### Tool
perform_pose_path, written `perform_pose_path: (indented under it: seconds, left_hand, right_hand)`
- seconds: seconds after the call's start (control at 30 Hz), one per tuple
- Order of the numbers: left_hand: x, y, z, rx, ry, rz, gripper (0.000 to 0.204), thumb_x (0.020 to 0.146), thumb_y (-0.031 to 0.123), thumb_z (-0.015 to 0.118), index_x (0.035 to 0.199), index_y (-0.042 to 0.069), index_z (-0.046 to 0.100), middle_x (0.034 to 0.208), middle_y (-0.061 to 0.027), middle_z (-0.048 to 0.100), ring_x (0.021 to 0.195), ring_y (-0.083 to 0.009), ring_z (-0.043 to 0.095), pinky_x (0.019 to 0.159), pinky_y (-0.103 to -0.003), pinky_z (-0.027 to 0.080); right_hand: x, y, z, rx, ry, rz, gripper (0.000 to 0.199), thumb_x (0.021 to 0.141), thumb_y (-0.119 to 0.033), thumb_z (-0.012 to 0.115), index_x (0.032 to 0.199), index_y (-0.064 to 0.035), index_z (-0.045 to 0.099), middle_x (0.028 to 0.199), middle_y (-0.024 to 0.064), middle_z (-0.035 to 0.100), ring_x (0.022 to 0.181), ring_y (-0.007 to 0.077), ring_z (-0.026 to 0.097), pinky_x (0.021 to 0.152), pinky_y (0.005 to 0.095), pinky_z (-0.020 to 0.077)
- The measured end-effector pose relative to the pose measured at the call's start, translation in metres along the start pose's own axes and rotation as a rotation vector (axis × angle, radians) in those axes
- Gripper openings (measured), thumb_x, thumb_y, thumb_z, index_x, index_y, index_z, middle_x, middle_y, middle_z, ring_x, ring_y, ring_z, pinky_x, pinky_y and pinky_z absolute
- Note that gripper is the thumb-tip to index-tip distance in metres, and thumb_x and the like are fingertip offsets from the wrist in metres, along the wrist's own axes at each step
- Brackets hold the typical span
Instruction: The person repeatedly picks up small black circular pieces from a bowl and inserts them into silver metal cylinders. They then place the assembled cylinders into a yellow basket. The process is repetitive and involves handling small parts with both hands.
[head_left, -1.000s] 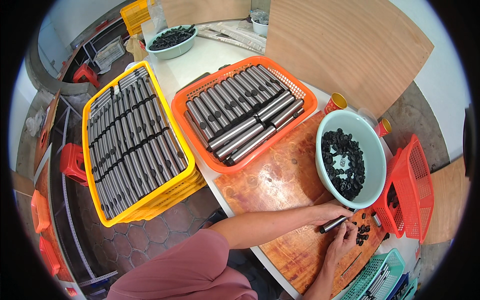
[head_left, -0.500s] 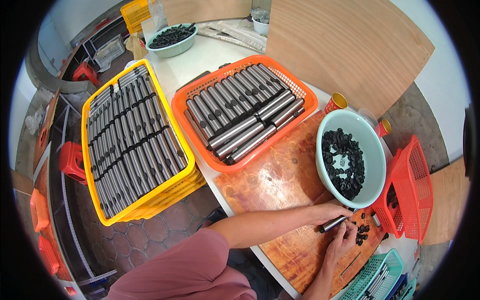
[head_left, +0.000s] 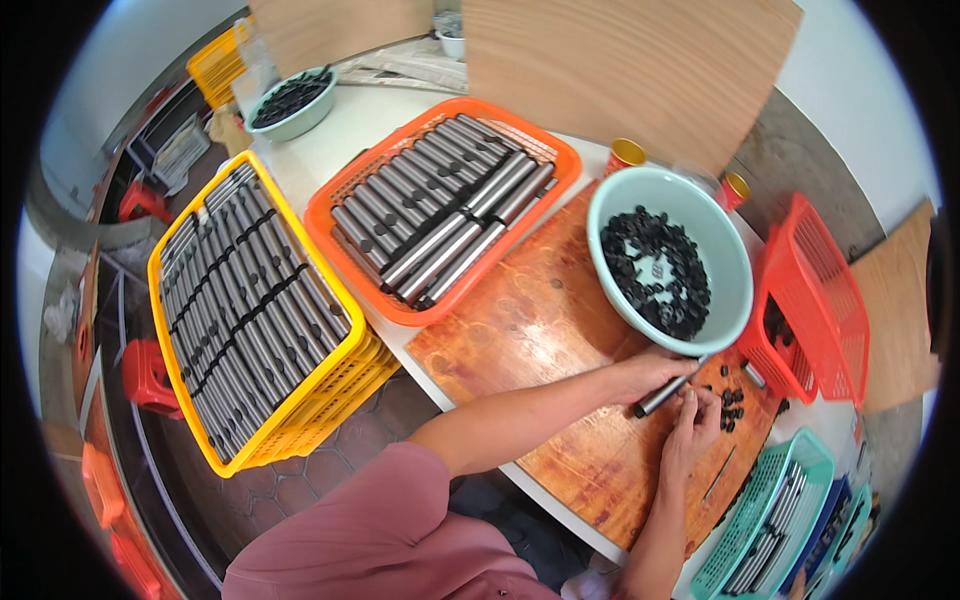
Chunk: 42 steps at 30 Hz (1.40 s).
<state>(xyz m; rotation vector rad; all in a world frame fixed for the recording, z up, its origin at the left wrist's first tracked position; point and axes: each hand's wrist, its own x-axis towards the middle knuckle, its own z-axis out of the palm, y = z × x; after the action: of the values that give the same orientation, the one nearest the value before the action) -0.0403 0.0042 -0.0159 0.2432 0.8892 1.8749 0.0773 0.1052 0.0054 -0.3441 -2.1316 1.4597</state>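
My left hand point(head_left: 652, 374) grips a short silver metal tube point(head_left: 662, 397) with a black lower end, just below the rim of a pale green basin point(head_left: 741, 292). Small black round caps point(head_left: 690, 310) fill much of the basin's bottom. Close to the tube, my right hand point(head_left: 694, 417) has its fingertips drawn together; what they hold, if anything, is too small to make out. Several loose black caps point(head_left: 733, 409) lie on the worn wooden board point(head_left: 540, 330) beside my right fingers.
An orange basket point(head_left: 322, 232) and a stacked yellow basket point(head_left: 300, 427) hold rows of similar tubes. To the right stand red baskets point(head_left: 822, 290) and a green basket point(head_left: 815, 458) with thin rods. Two red-and-gold cups point(head_left: 627, 153) are behind the basin.
The whole view has turned and shifted, so the baskets and basin sit further left. Both hands stay together at the tube, which is tilted a little more steeply in the picture.
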Motion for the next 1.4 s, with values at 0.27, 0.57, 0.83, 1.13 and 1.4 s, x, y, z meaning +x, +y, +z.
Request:
perform_pose_path:
  seconds: [0.27,0.57,0.83,1.13,1.4]
  left_hand:
    - [-0.002,0.005,-0.007,-0.08,-0.052,0.04,0.023,0.099,0.01,0.058,0.118,-0.001,0.061,0.096,-0.0088,0.069,0.081,-0.0153,0.068,0.075,-0.029,0.057]
    - [-0.016,0.011,0.018,0.037,-0.077,0.117,0.06,0.093,0.001,0.061,0.149,0.001,0.04,0.123,-0.0112,0.062,0.099,-0.0204,0.066,0.091,-0.038,0.056]
    - [-0.018,0.001,0.022,0.019,-0.142,0.111,0.065,0.092,0.002,0.069,0.149,0.0,0.038,0.127,-0.0106,0.059,0.111,-0.0243,0.066,0.102,-0.044,0.056]
    - [-0.021,0.003,0.025,0.047,-0.135,0.049,0.065,0.093,0.002,0.068,0.15,0.0,0.037,0.123,-0.0099,0.061,0.106,-0.0243,0.067,0.098,-0.042,0.057]
    - [-0.016,0.003,0.018,0.011,-0.084,0.042,0.061,0.095,0.007,0.067,0.149,0.0,0.038,0.125,-0.0131,0.063,0.108,-0.025,0.067,0.096,-0.042,0.059]
  right_hand:
    - [0.004,0.0,0.0,-0.028,0.166,-0.126,0.009,0.097,-0.007,0.065,0.098,0.0017,0.067,0.083,0.0009,0.064,0.075,0.0106,0.058,0.068,0.0254,0.0474]
    - [0.015,0.014,-0.025,0.179,0.242,-0.037,0.009,0.1,-0.011,0.065,0.096,-0.0034,0.062,0.079,-0.0038,0.057,0.07,0.0042,0.05,0.062,0.0214,0.0395]
    - [0.026,0.011,-0.039,0.316,0.353,0.012,0.012,0.101,-0.014,0.064,0.097,-0.0038,0.061,0.076,-0.003,0.057,0.066,0.0038,0.051,0.058,0.0206,0.0403]
    - [0.034,0.005,-0.059,0.258,0.42,0.013,0.009,0.102,-0.014,0.063,0.101,-0.0048,0.063,0.073,-0.0027,0.057,0.056,0.0031,0.047,0.048,0.0187,0.0356]
    - [0.046,-0.016,-0.089,-0.217,0.329,0.042,0.013,0.093,-0.008,0.068,0.103,-0.0032,0.075,0.087,0.0052,0.073,0.071,0.0116,0.064,0.063,0.0278,0.0506]
